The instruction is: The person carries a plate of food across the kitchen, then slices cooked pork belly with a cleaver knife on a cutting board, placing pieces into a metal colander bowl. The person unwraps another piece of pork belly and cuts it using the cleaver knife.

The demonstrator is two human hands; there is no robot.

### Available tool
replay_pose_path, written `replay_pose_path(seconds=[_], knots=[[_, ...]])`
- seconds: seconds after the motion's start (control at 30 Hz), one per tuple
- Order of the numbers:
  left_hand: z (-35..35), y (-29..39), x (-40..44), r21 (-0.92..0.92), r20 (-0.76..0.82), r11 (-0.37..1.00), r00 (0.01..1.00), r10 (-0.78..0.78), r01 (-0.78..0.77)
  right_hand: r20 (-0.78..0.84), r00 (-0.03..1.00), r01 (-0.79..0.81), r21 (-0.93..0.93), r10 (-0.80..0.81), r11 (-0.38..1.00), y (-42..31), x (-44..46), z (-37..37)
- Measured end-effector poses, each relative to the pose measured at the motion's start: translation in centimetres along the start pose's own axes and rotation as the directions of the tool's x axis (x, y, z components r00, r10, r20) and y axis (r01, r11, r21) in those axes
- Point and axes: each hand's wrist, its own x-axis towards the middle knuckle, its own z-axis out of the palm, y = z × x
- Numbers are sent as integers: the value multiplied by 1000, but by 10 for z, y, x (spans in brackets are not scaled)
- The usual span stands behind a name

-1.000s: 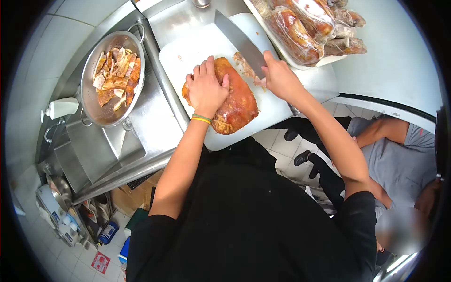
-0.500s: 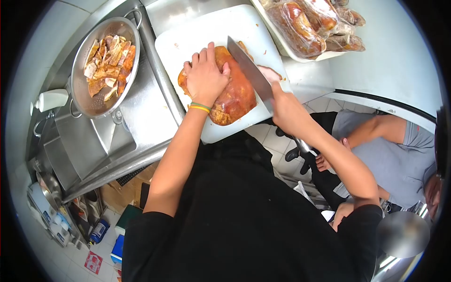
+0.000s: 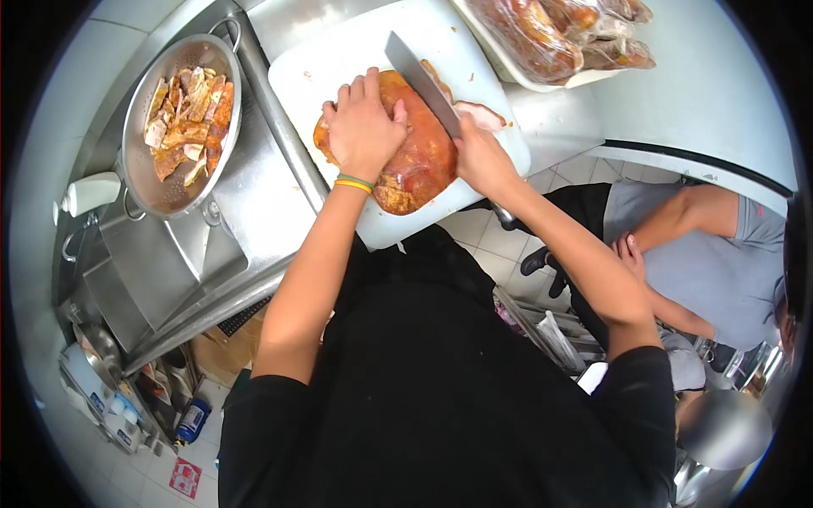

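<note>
A large reddish-brown piece of cooked meat (image 3: 428, 161) lies on a white cutting board (image 3: 309, 63). My left hand (image 3: 364, 123) rests on its left part, fingers stretched out and spread. In my right hand (image 3: 487, 161) is a broad-bladed knife (image 3: 419, 80), the fingers wrapped round its handle. The blade stands along the right side of the meat, pointing to the far edge of the board. Beyond the blade lies a cut slice (image 3: 483, 115) with a pale inside. Whether the edge is in the meat I cannot tell.
Left, a steel colander (image 3: 140, 182) holds several chunks of meat beside a sink (image 3: 157, 279). At the top right, a white tray (image 3: 542, 85) carries plastic-wrapped meat (image 3: 542, 38). Close on my right is another person in a grey shirt (image 3: 677, 254).
My right hand has moved left and up in view with the knife, bringing the blade nearer the meat. The left hand stays on the meat. The view has shifted slightly.
</note>
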Motion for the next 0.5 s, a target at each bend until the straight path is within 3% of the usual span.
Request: replay_pose_path(seconds=[0.03,0.13,0.2,0.23,0.27,0.3,0.33,0.37,0.4,0.43,0.5], knots=[[-1,-1,1,-20,12,1000,1000,7,-6,-75,996,53,-2,-53,999,4,16,6],[-7,-1,0,-59,32,997,998,59,-57,-22,1000,13,-13,-13,1000,2,54,-16],[-9,-5,13,-83,16,993,996,86,-84,1,990,141,-2,-141,990,20,73,-29],[-8,-11,24,-179,38,956,969,243,-233,9,988,153,-96,-152,984,19,72,-41],[-8,-19,36,-273,44,889,919,392,-367,-26,984,173,-47,-175,984,19,70,-53],[-7,-26,49,-256,24,894,922,387,-368,-56,979,195,2,-195,981,18,64,-64],[-11,-32,62,-236,85,857,869,488,-458,-66,975,214,0,-214,977,10,56,-73],[-12,-36,75,-220,144,808,801,581,-546,-122,984,138,53,-131,989,4,49,-84],[-27,-24,71,-167,137,881,875,465,-442,-164,986,56,114,-37,992,1,39,-90],[-34,-14,59,-162,140,884,877,460,-438,-160,986,61,118,-41,991,1,24,-90],[-45,5,32,-280,-127,885,928,350,-372,-249,968,31,274,39,961,5,-14,-83]])
